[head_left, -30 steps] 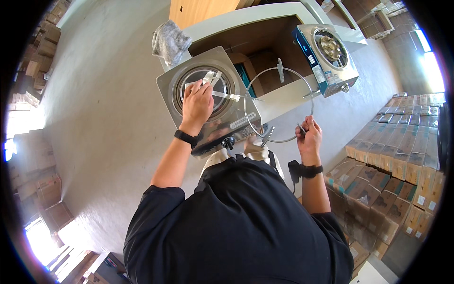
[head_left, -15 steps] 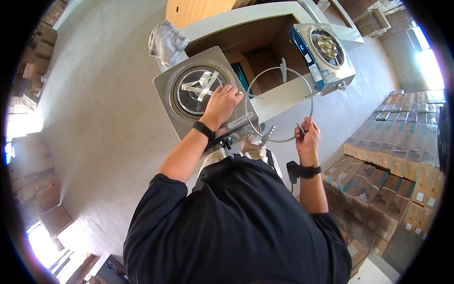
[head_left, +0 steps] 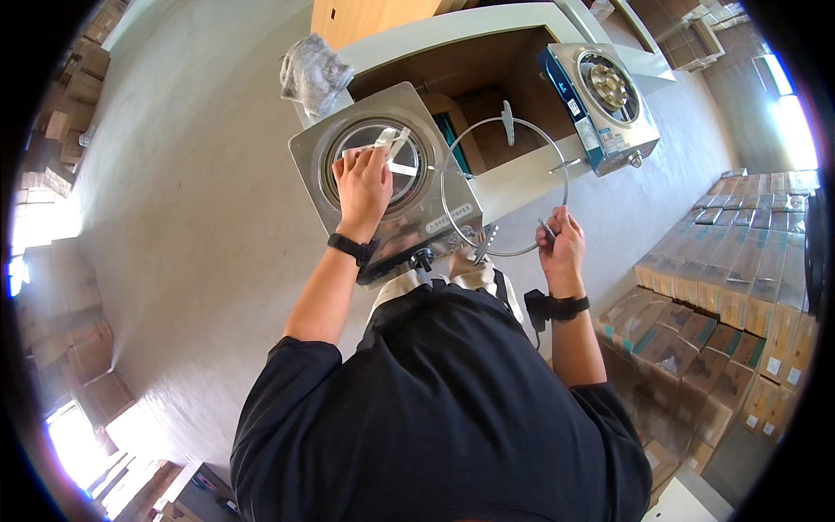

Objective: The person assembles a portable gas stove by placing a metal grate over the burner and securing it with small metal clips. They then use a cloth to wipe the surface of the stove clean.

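Note:
My right hand is closed on the lower right of a thin metal ring with several flat grey prongs, a pot support for a gas stove. The ring hangs upright or tilted in the air, right of a stainless-steel single-burner gas stove. Over that stove's round burner opening is my left hand, its fingers bent down around the left part of some crossed white strips. The hand covers part of the strips, and its fingertips are partly hidden. A black knob sits on the stove's front, close to my body.
A grey cloth lies at the worktop's far left corner. Beyond the ring is a white-edged cabinet with an open top. A second gas stove stands at its right end. Stacked cartons line the right side.
My left hand has let go of the ring and moved left onto the white strips in the burner opening. My right hand still holds the ring, which has shifted slightly left.

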{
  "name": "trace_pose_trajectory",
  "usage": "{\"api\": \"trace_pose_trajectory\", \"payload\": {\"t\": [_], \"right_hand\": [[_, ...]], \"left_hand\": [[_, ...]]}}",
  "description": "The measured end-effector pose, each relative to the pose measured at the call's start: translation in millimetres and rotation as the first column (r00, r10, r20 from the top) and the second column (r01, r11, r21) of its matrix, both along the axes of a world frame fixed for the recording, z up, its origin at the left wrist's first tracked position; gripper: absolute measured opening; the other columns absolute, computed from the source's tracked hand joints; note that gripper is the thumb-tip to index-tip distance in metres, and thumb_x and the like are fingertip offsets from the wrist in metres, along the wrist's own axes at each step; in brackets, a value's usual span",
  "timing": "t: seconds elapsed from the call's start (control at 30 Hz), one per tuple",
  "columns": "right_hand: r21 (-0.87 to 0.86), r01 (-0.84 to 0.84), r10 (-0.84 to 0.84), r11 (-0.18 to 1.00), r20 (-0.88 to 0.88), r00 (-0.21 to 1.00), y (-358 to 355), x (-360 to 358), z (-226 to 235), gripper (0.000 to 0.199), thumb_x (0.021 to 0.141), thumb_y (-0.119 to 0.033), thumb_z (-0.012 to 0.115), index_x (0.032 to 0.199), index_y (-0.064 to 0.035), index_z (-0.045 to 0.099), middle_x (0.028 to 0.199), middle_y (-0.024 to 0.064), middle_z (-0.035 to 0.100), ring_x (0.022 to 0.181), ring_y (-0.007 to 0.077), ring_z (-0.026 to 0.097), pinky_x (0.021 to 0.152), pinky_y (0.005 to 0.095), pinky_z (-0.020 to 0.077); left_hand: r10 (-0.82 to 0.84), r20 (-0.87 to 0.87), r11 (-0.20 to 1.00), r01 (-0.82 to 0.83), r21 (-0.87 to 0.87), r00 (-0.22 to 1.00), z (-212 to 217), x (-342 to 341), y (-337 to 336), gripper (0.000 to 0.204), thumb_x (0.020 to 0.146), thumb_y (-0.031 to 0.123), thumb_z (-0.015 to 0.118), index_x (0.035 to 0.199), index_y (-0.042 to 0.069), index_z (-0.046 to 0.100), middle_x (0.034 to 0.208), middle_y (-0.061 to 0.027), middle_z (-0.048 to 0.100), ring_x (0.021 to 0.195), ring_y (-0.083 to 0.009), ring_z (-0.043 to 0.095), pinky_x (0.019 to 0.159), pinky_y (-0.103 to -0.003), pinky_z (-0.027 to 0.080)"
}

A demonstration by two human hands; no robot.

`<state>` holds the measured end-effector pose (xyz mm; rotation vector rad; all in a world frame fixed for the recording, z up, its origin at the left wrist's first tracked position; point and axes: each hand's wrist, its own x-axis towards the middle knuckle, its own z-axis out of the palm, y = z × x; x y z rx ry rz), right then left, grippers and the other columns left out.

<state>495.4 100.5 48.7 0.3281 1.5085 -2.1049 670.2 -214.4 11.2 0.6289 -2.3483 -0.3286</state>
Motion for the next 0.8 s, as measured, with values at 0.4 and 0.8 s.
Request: {"api": "trace_pose_trajectory", "payload": {"t": [0.4, 0.8], "right_hand": [[0.024, -0.114, 0.114, 0.993, 0.001, 0.994, -31, -1, 2, 0.028, 0.11, -0.025, 0.06, 0.088, -0.0071, 0.06, 0.067, -0.0017, 0.045, 0.051, 0.0149, 0.049, 0.047, 0.0296, 0.0421], [0.02, -0.15, 0.15, 0.989, -0.013, 0.989, -32, 3, 3, 0.027, 0.109, -0.025, 0.061, 0.088, -0.0074, 0.061, 0.069, -0.0029, 0.045, 0.055, 0.0128, 0.048, 0.048, 0.0301, 0.0429]], "left_hand": [[0.009, 0.057, 0.998, -0.012, 0.06, 0.998, -4, 7, 0, 0.03, 0.081, 0.009, 0.077, 0.11, 0.016, 0.072, 0.112, -0.0001, 0.066, 0.114, -0.026, 0.057, 0.096, -0.047, 0.042], [0.283, -0.062, 0.924, -0.256, 0.283, 0.957, -30, 1, -15, 0.012, 0.081, 0.011, 0.078, 0.092, 0.013, 0.074, 0.108, 0.0045, 0.072, 0.115, -0.0257, 0.057, 0.098, -0.045, 0.037]]}}
